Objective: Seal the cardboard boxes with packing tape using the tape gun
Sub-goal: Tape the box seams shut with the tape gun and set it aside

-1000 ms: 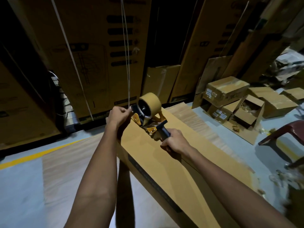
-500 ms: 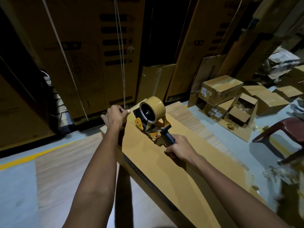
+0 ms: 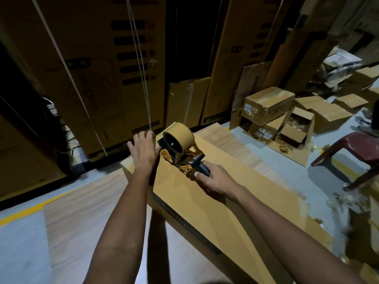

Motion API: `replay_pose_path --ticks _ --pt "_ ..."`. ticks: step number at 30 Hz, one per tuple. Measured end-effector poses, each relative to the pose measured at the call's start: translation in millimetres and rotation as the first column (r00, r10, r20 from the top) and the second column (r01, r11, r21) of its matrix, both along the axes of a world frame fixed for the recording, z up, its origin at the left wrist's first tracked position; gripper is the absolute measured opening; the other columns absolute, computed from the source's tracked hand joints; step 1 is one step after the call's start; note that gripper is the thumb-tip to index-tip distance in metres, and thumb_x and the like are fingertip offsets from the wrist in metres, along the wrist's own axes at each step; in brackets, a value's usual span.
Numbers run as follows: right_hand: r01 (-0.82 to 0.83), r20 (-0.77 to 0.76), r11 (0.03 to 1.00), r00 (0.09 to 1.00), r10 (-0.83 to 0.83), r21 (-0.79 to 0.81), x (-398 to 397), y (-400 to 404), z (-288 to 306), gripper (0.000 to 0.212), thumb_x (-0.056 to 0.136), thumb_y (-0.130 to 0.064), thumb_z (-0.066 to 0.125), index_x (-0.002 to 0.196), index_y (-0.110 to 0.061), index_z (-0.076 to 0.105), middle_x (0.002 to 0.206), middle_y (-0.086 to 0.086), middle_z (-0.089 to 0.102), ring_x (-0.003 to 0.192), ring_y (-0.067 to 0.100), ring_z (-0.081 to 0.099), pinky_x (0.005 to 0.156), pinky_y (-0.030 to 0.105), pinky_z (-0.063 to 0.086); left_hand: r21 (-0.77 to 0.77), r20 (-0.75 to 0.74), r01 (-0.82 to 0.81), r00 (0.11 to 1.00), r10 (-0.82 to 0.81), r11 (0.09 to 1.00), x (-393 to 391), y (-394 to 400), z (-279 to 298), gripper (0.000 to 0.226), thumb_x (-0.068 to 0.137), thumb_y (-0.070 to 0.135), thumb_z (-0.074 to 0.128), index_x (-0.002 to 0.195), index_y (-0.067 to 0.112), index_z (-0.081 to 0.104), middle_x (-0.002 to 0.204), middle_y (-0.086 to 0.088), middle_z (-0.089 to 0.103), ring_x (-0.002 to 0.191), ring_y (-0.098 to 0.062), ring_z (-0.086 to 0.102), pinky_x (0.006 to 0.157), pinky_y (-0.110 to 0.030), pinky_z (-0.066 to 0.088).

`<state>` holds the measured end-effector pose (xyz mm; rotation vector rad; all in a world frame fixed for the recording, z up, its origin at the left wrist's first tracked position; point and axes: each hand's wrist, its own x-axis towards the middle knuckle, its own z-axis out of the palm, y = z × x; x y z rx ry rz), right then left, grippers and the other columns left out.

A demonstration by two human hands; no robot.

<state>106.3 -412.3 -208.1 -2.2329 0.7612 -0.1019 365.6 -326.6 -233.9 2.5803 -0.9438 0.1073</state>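
A long flat cardboard box (image 3: 215, 206) lies in front of me, stretching from the lower right to its far end at the middle. On that far end sits a yellow tape gun (image 3: 180, 149) with a roll of brown tape. My right hand (image 3: 215, 178) grips the gun's dark handle. My left hand (image 3: 144, 150) lies with fingers spread on the box's far end, right beside the gun's front. The tape's loose end is hidden under my left hand.
Tall cardboard cartons (image 3: 98, 64) strapped with white bands stand behind the box. Several small boxes (image 3: 272, 117), one open, lie on the floor at the right, next to a dark red plastic chair (image 3: 352, 154). A yellow floor line (image 3: 30, 208) runs at the left.
My left hand has opened from curled fingers to a flat spread on the box end. The tape gun has tipped lower onto the box top, my right hand still on its handle.
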Motion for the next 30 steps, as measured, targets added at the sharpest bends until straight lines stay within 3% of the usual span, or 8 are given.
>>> replay_pose_path --ticks 5,9,12,15,18,20,24,30 --pt "0.028 -0.057 0.999 0.998 -0.026 0.021 -12 -5 5 0.017 0.099 -0.045 0.06 0.108 -0.03 0.057 0.097 0.006 0.064 0.08 0.021 0.069 0.069 0.037 0.064 0.081 0.049 -0.047 0.998 0.043 0.996 0 -1 0 0.041 0.089 0.045 0.07 0.126 0.028 0.064 0.138 -0.006 0.054 0.129 -0.029 0.043 0.104 -0.053 0.034" --pt "0.062 -0.119 0.997 0.991 -0.066 -0.036 -34 -4 0 0.015 0.093 -0.046 0.06 0.098 -0.032 0.059 0.093 0.004 0.067 0.08 0.021 0.068 0.075 0.047 0.062 0.161 0.067 -0.062 0.996 0.051 0.985 -7 -3 6 0.048 0.091 0.056 0.065 0.132 0.031 0.063 0.15 -0.008 0.048 0.138 -0.031 0.038 0.108 -0.057 0.031" --pt "0.121 -0.111 0.993 0.986 -0.122 -0.013 -29 0 6 0.015 0.089 -0.041 0.062 0.093 -0.026 0.062 0.094 0.007 0.067 0.078 0.023 0.07 0.071 0.045 0.063 0.211 0.055 -0.063 0.997 0.053 0.976 -21 -1 9 0.045 0.096 0.05 0.06 0.135 0.027 0.06 0.16 -0.013 0.035 0.146 -0.035 0.03 0.113 -0.061 0.026" --pt "0.15 -0.086 0.989 0.985 -0.15 -0.009 -24 4 11 0.013 0.089 -0.037 0.064 0.09 -0.024 0.061 0.092 0.007 0.068 0.074 0.022 0.07 0.063 0.037 0.062 0.187 -0.011 0.101 0.995 -0.1 0.977 -44 5 7 0.042 0.099 0.033 0.061 0.139 0.021 0.055 0.165 -0.017 0.022 0.153 -0.035 0.016 0.119 -0.059 0.018" --pt "0.151 -0.083 0.988 0.985 -0.153 -0.035 -28 8 8 0.015 0.092 -0.035 0.063 0.091 -0.02 0.059 0.089 0.005 0.067 0.075 0.021 0.067 0.069 0.042 0.061 0.183 -0.058 0.225 0.974 -0.217 0.957 -61 9 -1 0.012 0.098 0.019 0.061 0.106 0.014 0.068 0.152 -0.016 0.046 0.141 -0.026 0.042 0.123 -0.054 0.015" --pt "0.146 -0.083 0.988 0.985 -0.151 -0.056 -30 10 6 0.019 0.093 -0.035 0.062 0.097 -0.017 0.059 0.09 0.004 0.063 0.078 0.02 0.064 0.066 0.039 0.058 0.169 -0.105 0.219 0.974 -0.203 0.961 -60 10 -4 0.008 0.098 0.018 0.06 0.096 0.016 0.067 0.143 -0.013 0.056 0.132 -0.024 0.052 0.122 -0.056 0.013" --pt "0.116 -0.07 0.991 0.99 -0.12 -0.064 -32 11 11 0.015 0.095 -0.035 0.06 0.089 -0.022 0.055 0.091 0.006 0.062 0.078 0.024 0.064 0.066 0.038 0.054 0.195 -0.183 0.197 0.97 -0.162 0.961 -60 7 2 0.019 0.1 0.016 0.056 0.117 0.016 0.064 0.15 -0.011 0.051 0.139 -0.024 0.047 0.122 -0.063 -0.004" --pt "0.125 -0.082 0.991 0.988 -0.129 -0.051 -57 11 17 0.018 0.095 -0.034 0.06 0.084 -0.022 0.052 0.087 0.004 0.06 0.071 0.019 0.059 0.062 0.037 0.052 0.264 -0.208 0.189 0.969 -0.136 0.946 -73 5 14 0.034 0.107 0.028 0.046 0.138 0.023 0.06 0.164 0.0 0.033 0.154 -0.02 0.02 0.117 -0.069 -0.011"
